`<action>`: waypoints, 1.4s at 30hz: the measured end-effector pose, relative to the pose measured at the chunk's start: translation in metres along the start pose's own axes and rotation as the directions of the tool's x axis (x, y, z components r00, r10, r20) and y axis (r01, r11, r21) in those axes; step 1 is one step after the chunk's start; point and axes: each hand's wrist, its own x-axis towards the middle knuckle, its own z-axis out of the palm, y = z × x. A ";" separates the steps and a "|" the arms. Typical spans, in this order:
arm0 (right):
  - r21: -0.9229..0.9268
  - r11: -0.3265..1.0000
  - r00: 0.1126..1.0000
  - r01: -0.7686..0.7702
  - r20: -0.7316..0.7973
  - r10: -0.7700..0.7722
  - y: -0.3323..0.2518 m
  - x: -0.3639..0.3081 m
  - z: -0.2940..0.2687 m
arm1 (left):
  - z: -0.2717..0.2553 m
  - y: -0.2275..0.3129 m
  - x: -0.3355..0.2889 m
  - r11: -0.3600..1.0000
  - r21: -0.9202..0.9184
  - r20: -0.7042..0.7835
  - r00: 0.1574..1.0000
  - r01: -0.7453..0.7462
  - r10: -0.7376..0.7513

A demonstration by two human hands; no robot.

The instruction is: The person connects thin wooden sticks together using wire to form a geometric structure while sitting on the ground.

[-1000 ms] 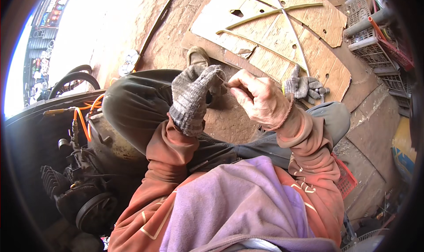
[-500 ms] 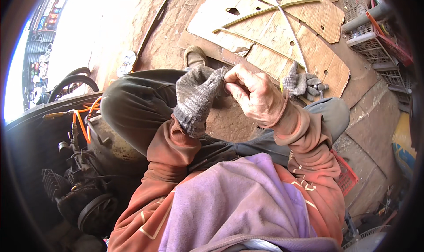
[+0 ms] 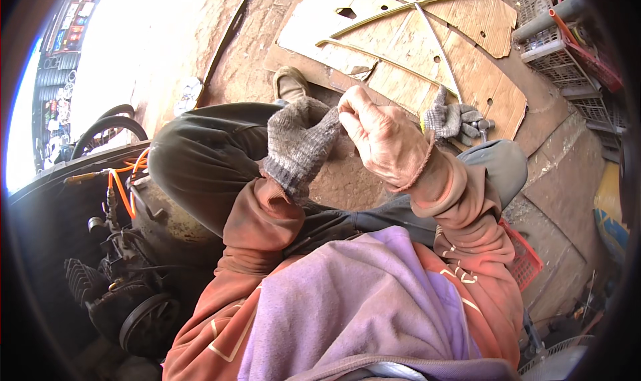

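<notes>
My left hand (image 3: 298,137) wears a grey knitted glove, and its fingers are bent together toward my bare right hand (image 3: 387,137). The right thumb and forefinger pinch right at the gloved fingertips. Whatever lies between the two hands is too small or hidden to make out. A second grey glove (image 3: 446,118) rests beyond my right wrist, beside a hammer (image 3: 485,129) whose metal head shows. Both hands are above my lap, between my bent knees.
Flattened cardboard (image 3: 494,81) lies ahead, bearing thin crossed strips (image 3: 400,11). Plastic crates (image 3: 544,51) stand at the far right, and a red basket (image 3: 522,255) sits by my right hip. To my left is an air compressor (image 3: 150,314) with an orange hose (image 3: 120,193).
My right hand has turned slightly, its fingers tipping upward at the gloved fingertips. Fine loose threads seen there earlier no longer show. The view has shifted a little.
</notes>
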 end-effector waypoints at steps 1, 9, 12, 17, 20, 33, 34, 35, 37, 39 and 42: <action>-0.195 0.971 0.980 0.139 -0.116 -0.163 0.002 0.001 0.001 | 0.000 -0.002 0.001 0.999 0.036 -0.013 1.000 -0.017 0.018; 0.518 0.787 0.878 0.334 -0.474 -0.060 -0.011 0.008 -0.025 | 0.000 0.002 0.003 0.997 0.007 0.045 0.996 0.071 -0.071; 0.642 0.714 0.917 0.279 -0.400 0.001 -0.012 0.007 -0.025 | 0.000 0.003 0.002 0.994 -0.015 0.052 0.993 0.110 -0.109; 0.753 0.618 0.954 0.228 -0.301 0.014 -0.008 0.003 -0.032 | 0.001 0.005 0.002 0.994 -0.077 0.061 0.996 0.077 -0.072; 0.702 0.651 0.918 0.288 -0.396 0.022 -0.001 0.006 -0.035 | 0.002 0.011 0.000 0.981 -0.128 0.057 0.988 0.148 -0.142; 0.616 0.787 0.979 0.017 -0.169 0.111 -0.004 0.002 -0.024 | -0.018 -0.002 0.009 0.895 -0.427 0.171 0.983 0.131 -0.062; 0.578 0.816 0.986 -0.011 -0.131 0.107 -0.006 0.001 -0.017 | -0.019 0.005 0.006 0.888 -0.435 0.186 0.980 0.153 -0.078; 0.537 0.843 0.990 -0.038 -0.093 0.104 -0.006 0.000 -0.011 | -0.021 0.004 0.007 0.889 -0.433 0.183 0.980 0.150 -0.077; 0.515 0.854 0.989 -0.070 -0.078 0.128 -0.007 -0.001 -0.008 | -0.020 -0.002 0.008 0.896 -0.433 0.177 0.984 0.094 -0.018; 0.295 0.953 0.986 0.070 -0.167 -0.021 0.000 0.000 -0.005 | -0.017 -0.002 0.008 0.896 -0.439 0.173 0.985 0.061 0.018; 0.014 0.982 0.971 0.187 -0.157 -0.182 0.007 0.001 -0.008 | -0.016 -0.004 0.010 0.894 -0.447 0.173 0.983 0.024 0.060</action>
